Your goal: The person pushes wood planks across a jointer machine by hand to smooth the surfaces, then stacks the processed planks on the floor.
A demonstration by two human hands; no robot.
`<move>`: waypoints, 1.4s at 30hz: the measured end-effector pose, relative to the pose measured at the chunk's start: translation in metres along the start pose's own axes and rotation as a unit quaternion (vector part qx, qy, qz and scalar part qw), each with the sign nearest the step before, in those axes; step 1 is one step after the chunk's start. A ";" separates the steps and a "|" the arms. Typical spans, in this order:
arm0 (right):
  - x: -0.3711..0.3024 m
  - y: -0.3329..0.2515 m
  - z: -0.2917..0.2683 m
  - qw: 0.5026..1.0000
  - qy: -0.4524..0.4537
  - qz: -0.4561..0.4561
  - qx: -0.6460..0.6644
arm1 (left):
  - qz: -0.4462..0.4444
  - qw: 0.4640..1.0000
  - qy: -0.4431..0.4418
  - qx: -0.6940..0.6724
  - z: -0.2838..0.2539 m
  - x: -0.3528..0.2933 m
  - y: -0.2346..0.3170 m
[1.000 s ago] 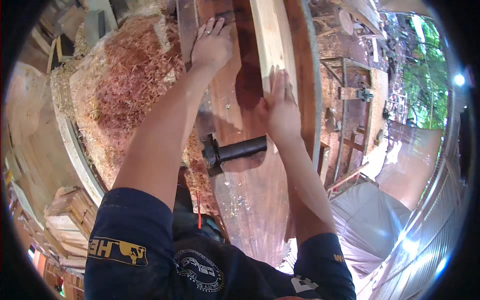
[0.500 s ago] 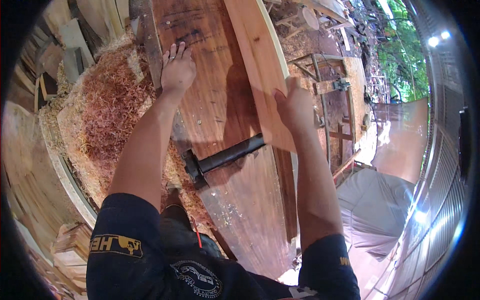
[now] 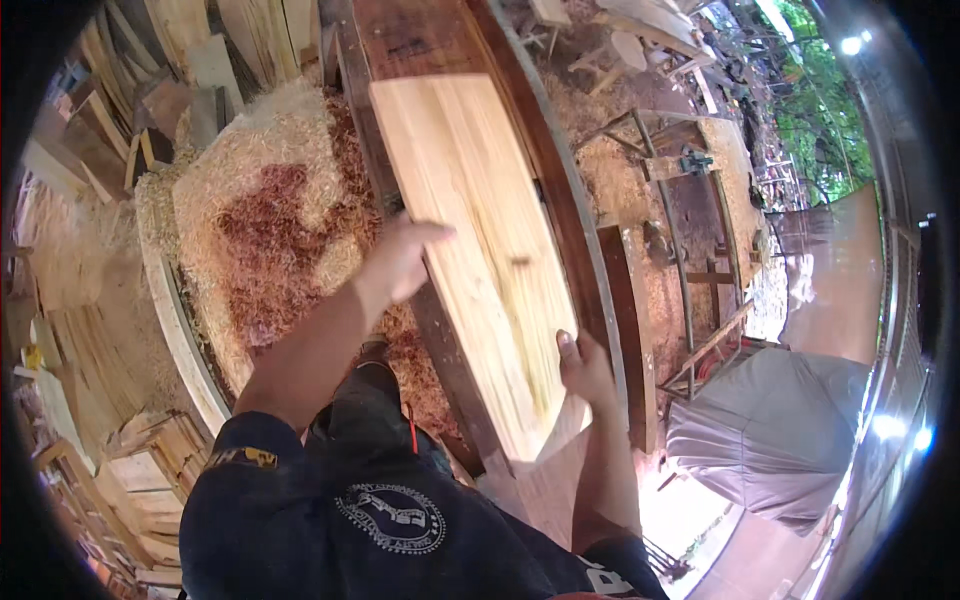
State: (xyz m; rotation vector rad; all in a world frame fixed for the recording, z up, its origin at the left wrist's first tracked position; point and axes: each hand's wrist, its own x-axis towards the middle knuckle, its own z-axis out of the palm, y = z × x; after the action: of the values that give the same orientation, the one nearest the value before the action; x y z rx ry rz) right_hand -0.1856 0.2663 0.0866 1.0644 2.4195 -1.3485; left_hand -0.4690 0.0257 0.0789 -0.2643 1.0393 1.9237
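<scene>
A pale wooden board (image 3: 470,210) with straight grain and a small dark knot extends lengthwise over the dark wooden workbench (image 3: 415,45). My left hand (image 3: 400,262) is closed at its left edge, fingers reaching onto the upper face. Lower down on the opposite edge, my right hand (image 3: 588,372) grips the board with the thumb on top and the other fingers mostly hidden. I cannot tell whether the board rests on the bench or is held slightly above it.
Wood shavings (image 3: 270,220) are heaped left of the bench. Planks (image 3: 235,40) lean at the back left, and stacked wood (image 3: 150,480) lies at lower left. Right of the bench stand a wooden frame (image 3: 680,250) and a grey-covered bulk (image 3: 770,420).
The board has moved left over the bench, pale face up. My left hand has left the bench top for the board's edge. The black bar on the bench is out of sight.
</scene>
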 end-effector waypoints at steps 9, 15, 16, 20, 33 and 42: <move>-0.198 0.142 0.057 0.985 0.051 0.096 0.133 | 0.297 0.849 -0.173 0.401 0.137 -0.183 -0.187; -0.269 0.199 0.063 0.938 0.121 0.130 0.296 | 0.110 0.767 -0.298 0.558 0.181 -0.278 -0.265; -0.281 0.207 0.061 0.926 0.135 0.139 0.323 | 0.102 0.755 -0.320 0.563 0.183 -0.290 -0.281; -0.341 0.234 0.055 0.869 0.207 0.174 0.415 | 0.039 0.739 -0.427 0.519 0.174 -0.336 -0.332; -0.428 0.227 0.203 0.470 0.617 0.370 0.510 | -0.193 0.604 -0.476 0.609 0.077 -0.244 -0.423; -0.359 0.192 0.208 0.611 0.259 0.306 0.682 | 0.132 0.534 -0.325 0.769 0.086 -0.085 -0.378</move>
State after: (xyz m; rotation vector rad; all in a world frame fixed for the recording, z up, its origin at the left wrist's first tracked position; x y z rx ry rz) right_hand 0.1649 -0.0161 0.0050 2.4503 0.3835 -2.7081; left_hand -0.1015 0.1273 -0.0320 1.5475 1.7817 0.4833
